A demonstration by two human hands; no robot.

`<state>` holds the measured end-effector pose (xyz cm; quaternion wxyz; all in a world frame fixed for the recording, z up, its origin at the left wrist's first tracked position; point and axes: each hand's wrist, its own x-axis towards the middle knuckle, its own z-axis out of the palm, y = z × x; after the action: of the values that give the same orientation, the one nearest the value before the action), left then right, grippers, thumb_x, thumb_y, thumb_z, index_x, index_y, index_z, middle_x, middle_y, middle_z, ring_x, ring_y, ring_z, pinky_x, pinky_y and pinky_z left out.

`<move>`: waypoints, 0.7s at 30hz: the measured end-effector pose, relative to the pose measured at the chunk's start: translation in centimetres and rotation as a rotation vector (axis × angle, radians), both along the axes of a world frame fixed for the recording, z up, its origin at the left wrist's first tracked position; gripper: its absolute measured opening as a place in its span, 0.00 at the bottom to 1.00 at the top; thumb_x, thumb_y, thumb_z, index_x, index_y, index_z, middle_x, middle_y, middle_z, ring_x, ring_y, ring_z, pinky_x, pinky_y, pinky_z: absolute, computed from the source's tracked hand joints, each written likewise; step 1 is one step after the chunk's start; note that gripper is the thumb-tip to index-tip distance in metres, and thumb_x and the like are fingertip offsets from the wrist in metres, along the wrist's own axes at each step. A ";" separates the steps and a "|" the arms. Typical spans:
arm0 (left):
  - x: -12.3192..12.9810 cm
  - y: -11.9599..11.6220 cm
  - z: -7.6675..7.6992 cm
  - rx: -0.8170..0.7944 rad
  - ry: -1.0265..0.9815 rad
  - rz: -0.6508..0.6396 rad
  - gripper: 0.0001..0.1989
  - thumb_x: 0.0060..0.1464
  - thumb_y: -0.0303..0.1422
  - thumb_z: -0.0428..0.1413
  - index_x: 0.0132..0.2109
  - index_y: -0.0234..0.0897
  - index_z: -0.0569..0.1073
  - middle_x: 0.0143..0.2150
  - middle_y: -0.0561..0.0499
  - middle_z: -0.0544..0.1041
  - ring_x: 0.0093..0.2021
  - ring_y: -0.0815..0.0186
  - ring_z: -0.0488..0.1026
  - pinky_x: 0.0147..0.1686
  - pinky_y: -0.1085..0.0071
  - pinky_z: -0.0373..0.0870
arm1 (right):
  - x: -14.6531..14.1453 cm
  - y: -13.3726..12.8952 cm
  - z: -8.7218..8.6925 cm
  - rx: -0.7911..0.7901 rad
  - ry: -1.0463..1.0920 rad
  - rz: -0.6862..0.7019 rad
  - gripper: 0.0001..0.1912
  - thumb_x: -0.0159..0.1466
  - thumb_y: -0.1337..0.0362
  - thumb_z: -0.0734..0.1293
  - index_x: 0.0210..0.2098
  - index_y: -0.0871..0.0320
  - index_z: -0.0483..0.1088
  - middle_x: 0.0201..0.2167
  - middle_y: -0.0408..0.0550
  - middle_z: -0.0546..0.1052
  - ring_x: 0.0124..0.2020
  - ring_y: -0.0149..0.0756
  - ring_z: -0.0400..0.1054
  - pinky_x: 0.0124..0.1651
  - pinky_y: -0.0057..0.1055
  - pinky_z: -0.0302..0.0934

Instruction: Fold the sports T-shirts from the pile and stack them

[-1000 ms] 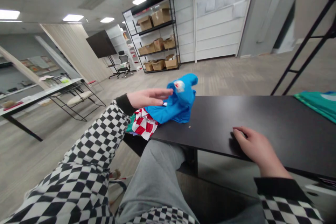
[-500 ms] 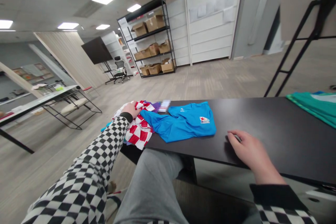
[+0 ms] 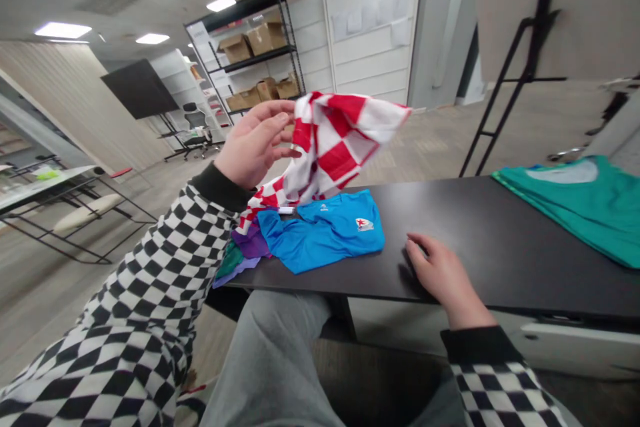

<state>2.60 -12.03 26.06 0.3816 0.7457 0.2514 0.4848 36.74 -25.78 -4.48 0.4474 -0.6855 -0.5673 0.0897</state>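
Observation:
My left hand (image 3: 263,140) is raised above the table's left part. Its fingertips pinch a red-and-white checkered shirt (image 3: 340,140), which flares out to the right in the air while its lower part trails down to the pile. Below lies a blue shirt (image 3: 330,230) with a white and red crest, spread on the black table. Purple cloth (image 3: 253,240) and green cloth (image 3: 230,260) lie left of it. To the right of the blue shirt, my right hand (image 3: 440,270) rests by the tabletop, holding nothing, thumb and fingers loosely bent and apart.
A green shirt (image 3: 575,203) lies on the right end of the black table (image 3: 425,213). Behind stand a shelf with cardboard boxes (image 3: 265,38), a black frame (image 3: 505,100), an office chair (image 3: 194,130) and another table (image 3: 50,187) at left.
My left hand has lifted the checkered shirt up and to the right off the pile, uncovering purple and green cloth. My right hand stays by the tabletop. The view has turned right.

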 end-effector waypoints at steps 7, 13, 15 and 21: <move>5.8 1.2 -9.9 0.171 0.703 0.076 0.19 0.65 0.45 0.60 0.54 0.37 0.83 0.48 0.44 0.87 0.46 0.58 0.83 0.49 0.62 0.81 | 0.4 -0.8 0.8 0.369 0.450 -0.489 0.41 0.66 0.55 0.69 0.75 0.63 0.61 0.67 0.68 0.75 0.63 0.58 0.76 0.70 0.57 0.68; 5.6 3.0 -18.8 0.157 1.451 0.080 0.36 0.53 0.48 0.69 0.65 0.37 0.82 0.63 0.33 0.83 0.60 0.41 0.82 0.63 0.51 0.77 | 0.9 -0.7 1.0 0.122 0.205 -0.236 0.51 0.67 0.49 0.71 0.82 0.59 0.52 0.77 0.69 0.65 0.76 0.60 0.63 0.75 0.58 0.61; 5.6 2.7 -19.3 0.213 1.332 0.053 0.24 0.60 0.44 0.64 0.59 0.36 0.85 0.58 0.34 0.85 0.59 0.43 0.82 0.64 0.51 0.76 | 0.3 -0.6 1.4 -0.051 0.026 -0.133 0.50 0.68 0.48 0.72 0.82 0.57 0.54 0.74 0.68 0.71 0.74 0.64 0.65 0.73 0.61 0.61; 7.3 -2.9 -16.2 0.091 0.757 -0.325 0.18 0.72 0.41 0.55 0.55 0.40 0.87 0.51 0.45 0.89 0.54 0.53 0.85 0.61 0.57 0.80 | -1.0 -0.6 2.3 -0.240 -0.261 -0.118 0.44 0.69 0.51 0.75 0.81 0.53 0.63 0.69 0.64 0.76 0.66 0.63 0.71 0.68 0.57 0.64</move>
<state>9.86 -14.92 9.85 0.3007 0.9174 0.2312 0.1203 35.75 -26.40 -2.13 0.2895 -0.7719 -0.5646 0.0405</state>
